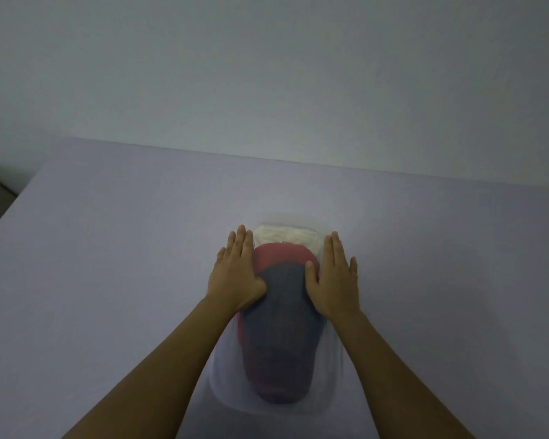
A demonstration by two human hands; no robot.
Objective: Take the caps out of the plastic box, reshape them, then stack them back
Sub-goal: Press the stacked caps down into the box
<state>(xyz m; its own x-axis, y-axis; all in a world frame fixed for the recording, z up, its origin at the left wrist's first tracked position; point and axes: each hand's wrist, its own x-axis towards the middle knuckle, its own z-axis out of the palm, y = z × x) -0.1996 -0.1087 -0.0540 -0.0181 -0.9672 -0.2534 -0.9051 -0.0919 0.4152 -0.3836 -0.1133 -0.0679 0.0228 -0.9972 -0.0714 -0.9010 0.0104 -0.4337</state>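
A: Left hand (239,274) lies flat, fingers spread, on the left side of the plastic box (332,369); I see it gripping nothing.

B: And in the middle?

A: The caps: dark cap (282,312) on top, red cap (276,255) under it, white cap (286,237) farthest. All inside the box.

B: Right hand (333,280)?

A: Flat and empty too. Either just starting or finished; I can't tell.

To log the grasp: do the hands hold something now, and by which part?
Both hands, left hand and right hand, press flat on the plastic box's sides; no closed grasp.
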